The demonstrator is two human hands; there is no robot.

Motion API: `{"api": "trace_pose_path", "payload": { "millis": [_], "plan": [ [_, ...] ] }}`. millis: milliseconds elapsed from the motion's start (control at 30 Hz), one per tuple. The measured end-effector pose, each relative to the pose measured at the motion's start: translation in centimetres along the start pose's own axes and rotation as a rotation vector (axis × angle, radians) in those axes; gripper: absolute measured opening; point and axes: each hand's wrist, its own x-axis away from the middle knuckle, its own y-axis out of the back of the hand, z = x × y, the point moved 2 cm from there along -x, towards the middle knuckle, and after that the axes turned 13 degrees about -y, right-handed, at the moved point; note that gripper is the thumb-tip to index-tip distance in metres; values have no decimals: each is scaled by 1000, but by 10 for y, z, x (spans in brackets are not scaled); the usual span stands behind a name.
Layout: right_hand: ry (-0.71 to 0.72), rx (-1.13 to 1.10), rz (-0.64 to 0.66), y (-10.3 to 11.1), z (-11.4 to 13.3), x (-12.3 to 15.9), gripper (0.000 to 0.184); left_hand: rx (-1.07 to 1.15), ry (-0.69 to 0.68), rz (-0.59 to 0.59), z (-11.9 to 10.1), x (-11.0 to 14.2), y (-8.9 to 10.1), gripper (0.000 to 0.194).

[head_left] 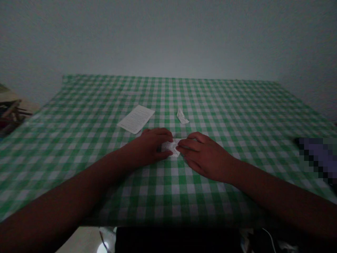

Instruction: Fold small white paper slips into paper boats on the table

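A small piece of folded white printed paper [170,147] lies on the checked cloth between my two hands. My left hand [149,147] holds its left side, the thumb on the near edge and the fingers on the far edge. From the right, the fingertips of my right hand [207,156] press together on the paper's right end and cover part of it. Beyond my hands is a flat printed sheet [137,118], turned at an angle. To its right sits a small folded or crumpled white paper [182,116].
A green and white checked tablecloth [168,196] covers the table, which reaches back to a plain wall [168,38]. At the right edge lies a dark, partly pixelated object [316,151]. Wooden furniture [12,112] stands past the table's left side.
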Motion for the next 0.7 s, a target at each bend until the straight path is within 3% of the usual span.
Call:
{"api": "trace_pose_path", "payload": {
  "millis": [233, 700],
  "plan": [
    [-88, 105, 101, 0, 5, 4, 43, 16, 20, 11, 2, 0, 5, 31],
    [-189, 190, 141, 3, 16, 8, 56, -73, 72, 47, -4, -2, 6, 32]
  ]
}}
